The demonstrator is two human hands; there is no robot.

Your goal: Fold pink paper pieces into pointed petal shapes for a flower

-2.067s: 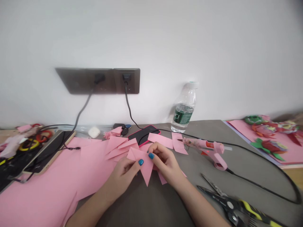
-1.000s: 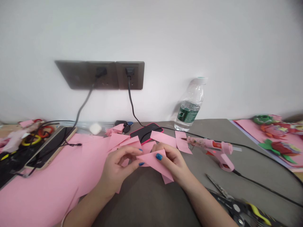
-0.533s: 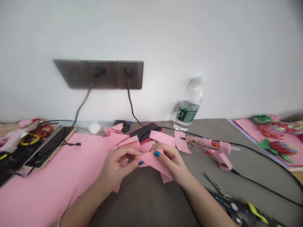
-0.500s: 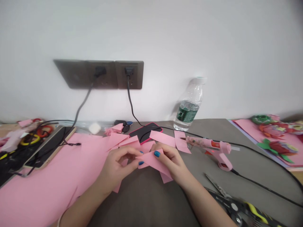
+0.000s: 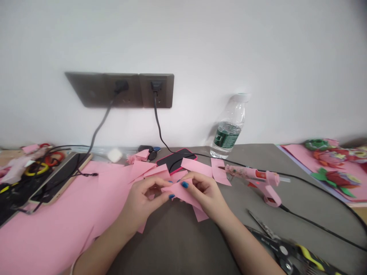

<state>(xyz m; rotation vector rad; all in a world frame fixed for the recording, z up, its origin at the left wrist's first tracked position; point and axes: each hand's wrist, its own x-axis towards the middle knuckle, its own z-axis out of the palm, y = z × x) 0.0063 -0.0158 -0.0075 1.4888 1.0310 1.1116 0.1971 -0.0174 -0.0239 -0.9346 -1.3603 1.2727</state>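
My left hand (image 5: 145,202) pinches the left end of a small pink paper piece (image 5: 187,195) between thumb and forefinger. From the other side my right hand (image 5: 208,193) grips the same piece, its thumb lying flat on top. The paper looks bent or folded, but the fingers cover part of it. Behind my hands lie several cut pink paper strips (image 5: 197,166), some resting against a dark phone with a pink case (image 5: 175,157). A large pink paper sheet (image 5: 65,221) spreads beneath and left of my left forearm.
A pink glue gun (image 5: 258,177) lies to the right, its cord trailing off. Black-and-yellow pliers (image 5: 283,250) sit near my right forearm. A water bottle (image 5: 228,131) stands by the wall. Another phone (image 5: 61,177) is at left; paper flowers (image 5: 340,179) are at far right.
My right thumb and fingers have shifted slightly left along the pink paper, closer to my left fingertips. The paper has moved a little left with them.
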